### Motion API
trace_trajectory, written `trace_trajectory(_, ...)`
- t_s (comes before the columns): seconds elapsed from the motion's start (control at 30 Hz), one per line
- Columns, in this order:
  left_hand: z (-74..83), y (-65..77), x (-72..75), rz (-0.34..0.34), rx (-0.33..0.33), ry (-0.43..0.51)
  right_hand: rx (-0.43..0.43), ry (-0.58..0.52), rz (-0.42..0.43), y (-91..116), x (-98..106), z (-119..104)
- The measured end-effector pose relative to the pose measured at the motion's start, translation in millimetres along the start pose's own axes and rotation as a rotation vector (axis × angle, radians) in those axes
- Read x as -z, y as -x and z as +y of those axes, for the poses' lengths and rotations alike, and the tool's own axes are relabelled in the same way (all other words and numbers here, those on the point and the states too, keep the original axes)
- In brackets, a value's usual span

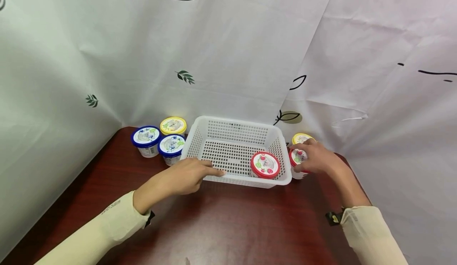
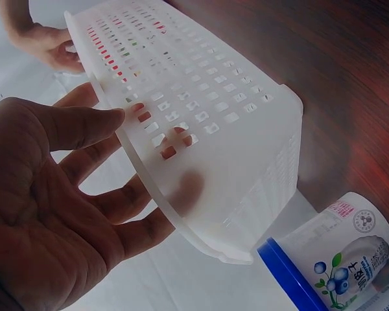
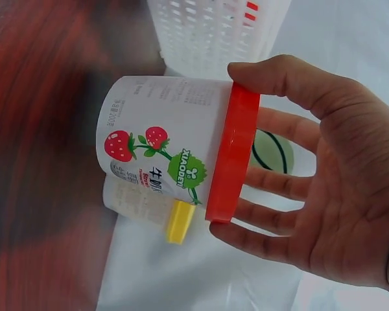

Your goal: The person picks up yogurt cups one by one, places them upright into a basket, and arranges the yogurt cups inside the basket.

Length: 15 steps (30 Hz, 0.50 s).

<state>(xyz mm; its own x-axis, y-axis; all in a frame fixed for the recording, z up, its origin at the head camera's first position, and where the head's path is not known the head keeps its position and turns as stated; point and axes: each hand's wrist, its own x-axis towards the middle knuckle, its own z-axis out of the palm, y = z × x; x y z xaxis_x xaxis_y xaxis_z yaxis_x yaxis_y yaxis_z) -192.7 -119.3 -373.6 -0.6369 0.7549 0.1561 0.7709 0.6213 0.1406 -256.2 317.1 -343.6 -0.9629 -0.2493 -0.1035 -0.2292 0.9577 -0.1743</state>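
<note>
At the front rim of a white perforated plastic basket (image 1: 242,181), my left hand (image 1: 185,175) holds on, thumb (image 2: 84,126) outside and fingers curled inside the wall. One red-lidded tub (image 1: 265,165) stands inside the basket, at its right end. Just outside the right end, my right hand (image 1: 317,158) grips a second red-lidded tub (image 3: 162,139) by its lid, thumb on one side and fingertips on the other. Strawberries are printed on this tub's white side. Beyond it is a yellow-lidded tub (image 1: 301,138), partly hidden by the hand and the red-lidded tub.
Left of the basket stand two blue-lidded tubs (image 1: 146,136) and a yellow-lidded tub (image 1: 173,125). A white printed sheet (image 1: 235,58) hangs close behind the basket and along both sides. The dark red wooden table (image 1: 242,225) stretches towards me.
</note>
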Motion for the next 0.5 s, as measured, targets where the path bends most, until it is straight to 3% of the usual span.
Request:
trace_trajectory(0.3,-0.4,-0.4,-0.2,-0.002,-0.004,-0.002,0.041,0.011,0.075,7,12,-4)
trace_trajectory(0.5,-0.1,-0.2,0.2,-0.005,-0.003,0.001,0.023,0.019,0.113,13,20,-4)
